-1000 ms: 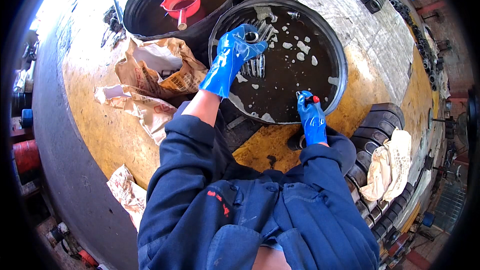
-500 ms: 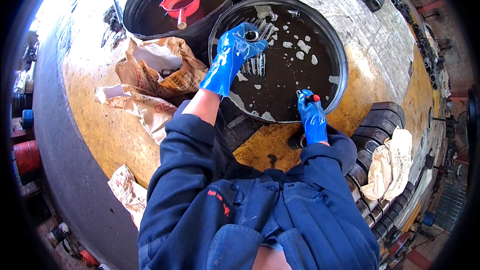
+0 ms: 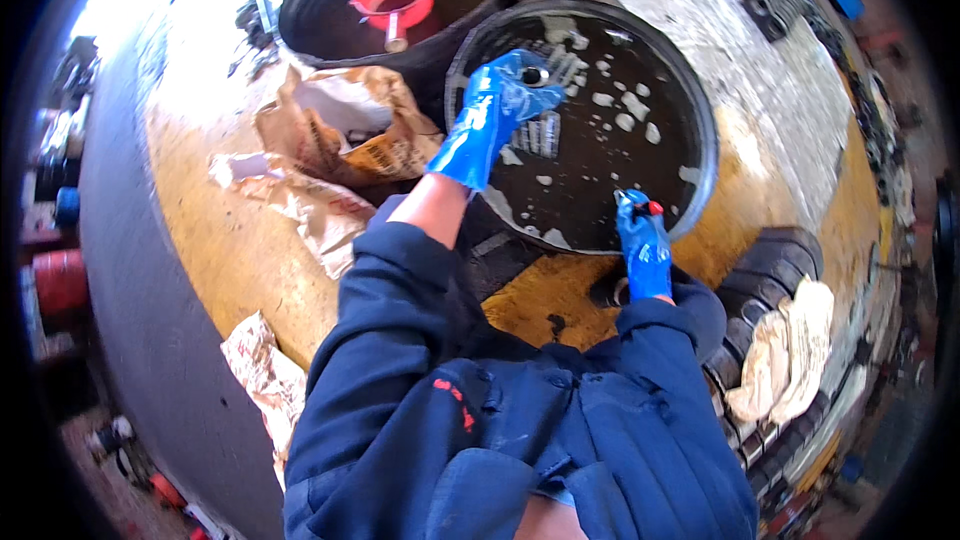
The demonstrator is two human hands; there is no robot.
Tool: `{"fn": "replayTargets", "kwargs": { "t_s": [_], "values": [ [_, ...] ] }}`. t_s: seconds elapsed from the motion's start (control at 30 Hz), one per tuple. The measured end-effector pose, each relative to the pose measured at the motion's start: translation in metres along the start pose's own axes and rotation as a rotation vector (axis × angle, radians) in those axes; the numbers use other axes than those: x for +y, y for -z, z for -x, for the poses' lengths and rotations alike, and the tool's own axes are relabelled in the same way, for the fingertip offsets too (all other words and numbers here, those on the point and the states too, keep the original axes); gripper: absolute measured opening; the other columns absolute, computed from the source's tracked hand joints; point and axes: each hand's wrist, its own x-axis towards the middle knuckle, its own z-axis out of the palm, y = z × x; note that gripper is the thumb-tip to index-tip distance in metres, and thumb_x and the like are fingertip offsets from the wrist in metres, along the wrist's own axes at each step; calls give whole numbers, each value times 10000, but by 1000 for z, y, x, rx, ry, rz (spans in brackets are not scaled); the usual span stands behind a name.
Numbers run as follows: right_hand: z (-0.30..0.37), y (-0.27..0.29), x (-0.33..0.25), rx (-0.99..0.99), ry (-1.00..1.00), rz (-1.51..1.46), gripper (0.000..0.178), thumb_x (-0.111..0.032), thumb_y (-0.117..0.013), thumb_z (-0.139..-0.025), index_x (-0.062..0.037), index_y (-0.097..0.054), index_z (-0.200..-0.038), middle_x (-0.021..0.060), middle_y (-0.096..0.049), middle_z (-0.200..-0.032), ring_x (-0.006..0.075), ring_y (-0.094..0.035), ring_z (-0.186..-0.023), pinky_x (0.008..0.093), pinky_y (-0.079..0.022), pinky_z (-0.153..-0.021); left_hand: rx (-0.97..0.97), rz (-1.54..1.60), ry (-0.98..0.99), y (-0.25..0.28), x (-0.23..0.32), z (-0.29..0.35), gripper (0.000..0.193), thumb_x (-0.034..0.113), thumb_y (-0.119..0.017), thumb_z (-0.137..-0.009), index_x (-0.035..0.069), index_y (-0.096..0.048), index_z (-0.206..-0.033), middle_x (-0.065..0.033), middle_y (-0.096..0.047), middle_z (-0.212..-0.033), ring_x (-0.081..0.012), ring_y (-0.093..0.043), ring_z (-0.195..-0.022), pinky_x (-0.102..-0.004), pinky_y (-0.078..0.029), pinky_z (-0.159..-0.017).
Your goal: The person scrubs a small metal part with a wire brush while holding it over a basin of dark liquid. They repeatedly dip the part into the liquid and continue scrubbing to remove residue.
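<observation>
Above a round dark tub (image 3: 703, 175) of murky liquid with pale foam patches, my left hand (image 3: 492, 105) in a long blue rubber glove is closed around a small metal ring (image 3: 535, 77), its round opening showing. Several ribbed metal parts (image 3: 541, 135) lie at the tub's left side, beneath that hand. My right hand (image 3: 645, 242), gloved the same way, is closed at the tub's near right rim on a small tool with a red handle end (image 3: 655, 208). The tool's other end is too small to make out.
Behind to the left stands a second dark tub (image 3: 290, 35) with a red dipper (image 3: 408, 18) in it. An open brown paper sack (image 3: 330, 125) sits left of my arm. Stacked dark ring-shaped parts (image 3: 765, 265) and a crumpled sack (image 3: 788, 355) are at the right.
The whole scene has shifted a little to the right in the view. Both hands keep their grip and nearly the same place over the tub.
</observation>
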Motion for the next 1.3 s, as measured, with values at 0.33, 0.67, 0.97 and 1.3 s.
{"fn": "replayTargets", "kwargs": {
  "t_s": [0.33,0.67,0.97,1.3],
  "values": [
    [0,2,6,-45,-25,-12,269,-285,-636,-1021,-73,-718,-1165,146,-763,-1093,305,-749,-1002,401,-577,-876,447,-222,105,112,-69,17,360,234,-851,-866,34,-743,-1146,-61,-759,-958,-140,-688,-858,-288,-559,-821],
    [-2,5,18,-138,-61,17,296,-304,-566,-1052,-97,-703,-1214,159,-744,-1150,354,-718,-1086,413,-555,-930,374,-455,357,155,-129,33,303,184,-826,-889,20,-747,-1132,-47,-751,-936,-134,-680,-834,-277,-553,-799],
    [-1,33,-40,-98,-158,27,275,-408,-611,-1004,-163,-708,-1080,153,-757,-1047,419,-704,-1000,519,-579,-868,237,-2,76,96,-97,-34,253,139,-804,-910,8,-751,-1120,-35,-743,-916,-129,-673,-813,-266,-547,-778],
    [-1,34,-36,-114,-238,103,244,-412,-655,-974,-187,-706,-1053,167,-757,-1005,421,-722,-948,511,-594,-828,-541,236,171,-124,-66,22,732,310,-876,-856,-11,-558,-1431,-169,-741,-1221,-236,-720,-1116,-369,-567,-989]
  ]
}}
